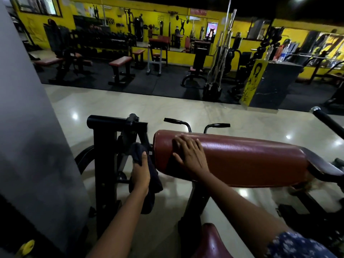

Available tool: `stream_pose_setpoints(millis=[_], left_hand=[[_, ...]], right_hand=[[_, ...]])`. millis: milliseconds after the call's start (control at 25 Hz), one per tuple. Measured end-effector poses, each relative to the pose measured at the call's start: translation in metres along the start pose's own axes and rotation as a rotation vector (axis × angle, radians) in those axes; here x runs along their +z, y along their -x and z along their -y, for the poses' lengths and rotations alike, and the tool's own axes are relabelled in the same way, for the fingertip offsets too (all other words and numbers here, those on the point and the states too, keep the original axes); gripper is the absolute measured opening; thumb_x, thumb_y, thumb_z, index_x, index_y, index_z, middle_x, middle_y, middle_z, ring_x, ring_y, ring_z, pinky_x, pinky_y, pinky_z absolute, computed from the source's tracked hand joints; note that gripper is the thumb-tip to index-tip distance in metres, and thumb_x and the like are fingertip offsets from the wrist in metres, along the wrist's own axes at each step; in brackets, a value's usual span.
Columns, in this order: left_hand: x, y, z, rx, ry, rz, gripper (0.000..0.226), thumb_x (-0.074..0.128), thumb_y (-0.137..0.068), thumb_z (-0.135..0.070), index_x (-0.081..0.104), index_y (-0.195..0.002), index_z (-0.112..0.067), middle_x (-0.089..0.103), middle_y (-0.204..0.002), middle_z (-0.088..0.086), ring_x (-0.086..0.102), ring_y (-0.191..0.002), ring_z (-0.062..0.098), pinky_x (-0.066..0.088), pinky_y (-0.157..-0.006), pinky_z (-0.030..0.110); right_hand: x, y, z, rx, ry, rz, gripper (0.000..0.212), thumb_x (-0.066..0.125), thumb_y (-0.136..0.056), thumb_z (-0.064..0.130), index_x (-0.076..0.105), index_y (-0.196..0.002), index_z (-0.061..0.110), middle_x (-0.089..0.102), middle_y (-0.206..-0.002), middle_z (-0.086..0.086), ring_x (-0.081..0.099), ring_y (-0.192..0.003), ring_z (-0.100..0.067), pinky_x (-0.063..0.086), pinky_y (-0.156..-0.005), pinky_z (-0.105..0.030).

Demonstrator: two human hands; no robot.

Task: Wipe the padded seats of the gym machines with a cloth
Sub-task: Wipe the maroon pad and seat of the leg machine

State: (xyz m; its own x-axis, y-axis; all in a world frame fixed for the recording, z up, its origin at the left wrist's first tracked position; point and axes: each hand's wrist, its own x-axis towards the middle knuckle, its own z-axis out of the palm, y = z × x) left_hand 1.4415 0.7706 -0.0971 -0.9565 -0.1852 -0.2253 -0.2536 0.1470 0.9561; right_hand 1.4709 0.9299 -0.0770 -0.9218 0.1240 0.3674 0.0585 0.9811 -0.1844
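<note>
This gym has a yellow wall (29, 25) and a shiny pale floor (167, 107). Close by, a long red padded seat (242, 159) sits beside a black machine frame (104, 155). The right hand (188, 155) lies flat on the pad's left end, fingers straight. The left hand (140, 174) grips a dark cloth (137, 151) just left of the pad. I think the cloth should go on top and rub in long strokes, end to end.
</note>
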Motion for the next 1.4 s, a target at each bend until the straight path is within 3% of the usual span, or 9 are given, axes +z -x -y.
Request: stream_pose_setpoints(millis=[160, 320, 400, 520, 640, 760, 1000, 1240, 1400], left_hand=[[-0.034, 0.040, -0.011, 0.024, 0.288, 0.116, 0.060, 0.036, -0.094, -0.053, 0.046, -0.136, -0.010, 0.053, -0.134, 0.016, 0.051, -0.123, 0.029, 0.039, -0.102, 0.034], [-0.032, 0.073, -0.032, -0.007, 0.419, 0.629, 0.070, 0.021, -0.084, -0.070, 0.067, -0.105, -0.021, 0.071, -0.109, 0.004, 0.066, -0.101, 0.013, 0.049, -0.090, 0.026], [-0.019, 0.056, -0.032, 0.107, 0.248, 0.621, 0.070, 0.023, -0.085, -0.068, 0.061, -0.119, -0.020, 0.061, -0.127, 0.003, 0.054, -0.119, 0.015, 0.037, -0.103, 0.030], [-0.002, 0.009, -0.032, 0.136, 0.086, 0.290, 0.075, 0.027, -0.088, -0.069, 0.045, -0.138, -0.016, 0.048, -0.141, 0.009, 0.043, -0.129, 0.025, 0.031, -0.108, 0.038], [0.030, -0.024, -0.031, 0.039, 0.093, 0.240, 0.087, 0.019, -0.081, -0.079, 0.052, -0.133, -0.018, 0.052, -0.136, 0.012, 0.047, -0.127, 0.031, 0.035, -0.108, 0.045], [0.062, -0.035, -0.027, -0.002, 0.198, 0.094, 0.093, 0.020, -0.075, -0.086, 0.063, -0.118, -0.016, 0.061, -0.124, 0.017, 0.054, -0.118, 0.035, 0.040, -0.103, 0.047], [0.075, -0.050, -0.015, 0.025, 0.064, -0.102, 0.079, 0.031, -0.086, -0.070, 0.065, -0.115, -0.005, 0.061, -0.118, 0.025, 0.055, -0.110, 0.042, 0.045, -0.093, 0.047], [0.066, -0.042, -0.018, 0.027, 0.079, -0.017, 0.066, 0.034, -0.092, -0.060, 0.057, -0.125, -0.008, 0.058, -0.126, 0.021, 0.052, -0.116, 0.038, 0.040, -0.094, 0.042], [0.071, -0.009, -0.018, 0.239, 0.146, -0.062, 0.068, 0.045, -0.091, -0.052, 0.029, -0.146, -0.016, 0.029, -0.152, 0.012, 0.030, -0.139, 0.030, 0.027, -0.112, 0.046]], right_hand=[[-0.006, 0.068, 0.076, 0.150, -0.876, -0.017, 0.053, 0.056, -0.084, 0.050, 0.035, -0.132, 0.048, 0.030, -0.147, 0.006, 0.030, -0.134, -0.008, 0.031, -0.112, -0.030], [-0.009, 0.086, 0.109, 0.334, -1.151, -0.174, 0.055, 0.056, -0.085, 0.037, 0.029, -0.132, 0.045, 0.025, -0.148, -0.001, 0.029, -0.133, -0.008, 0.029, -0.098, -0.002], [-0.012, 0.081, 0.087, 0.393, -1.038, -0.387, 0.056, 0.055, -0.084, 0.030, 0.033, -0.135, 0.039, 0.032, -0.144, -0.006, 0.033, -0.130, -0.015, 0.032, -0.103, -0.017], [-0.014, 0.054, 0.051, 0.596, -0.654, -0.570, 0.056, 0.050, -0.085, 0.043, 0.038, -0.139, 0.034, 0.032, -0.147, -0.009, 0.034, -0.124, -0.028, 0.032, -0.101, -0.036], [0.003, 0.008, 0.043, 0.481, -0.195, -0.410, 0.062, 0.033, -0.083, 0.061, 0.039, -0.139, 0.037, 0.032, -0.151, -0.007, 0.032, -0.129, -0.034, 0.033, -0.101, -0.052], [0.034, -0.020, 0.032, 0.211, 0.122, -0.313, 0.055, 0.034, -0.085, 0.057, 0.047, -0.134, 0.035, 0.044, -0.144, -0.008, 0.030, -0.134, -0.033, 0.023, -0.105, -0.049], [0.007, -0.024, -0.046, 0.209, 0.229, -0.226, 0.052, 0.036, -0.079, 0.060, 0.064, -0.113, 0.033, 0.063, -0.123, -0.002, 0.057, -0.114, -0.031, 0.043, -0.096, -0.045], [-0.010, -0.024, -0.043, 0.094, 0.211, -0.074, 0.060, 0.025, -0.085, 0.059, 0.054, -0.127, 0.029, 0.055, -0.132, -0.004, 0.047, -0.122, -0.036, 0.036, -0.101, -0.048], [-0.024, -0.049, -0.037, -0.133, 0.149, 0.182, 0.070, 0.017, -0.081, 0.071, 0.029, -0.142, 0.038, 0.036, -0.147, 0.003, 0.029, -0.134, -0.029, 0.025, -0.108, -0.043]])
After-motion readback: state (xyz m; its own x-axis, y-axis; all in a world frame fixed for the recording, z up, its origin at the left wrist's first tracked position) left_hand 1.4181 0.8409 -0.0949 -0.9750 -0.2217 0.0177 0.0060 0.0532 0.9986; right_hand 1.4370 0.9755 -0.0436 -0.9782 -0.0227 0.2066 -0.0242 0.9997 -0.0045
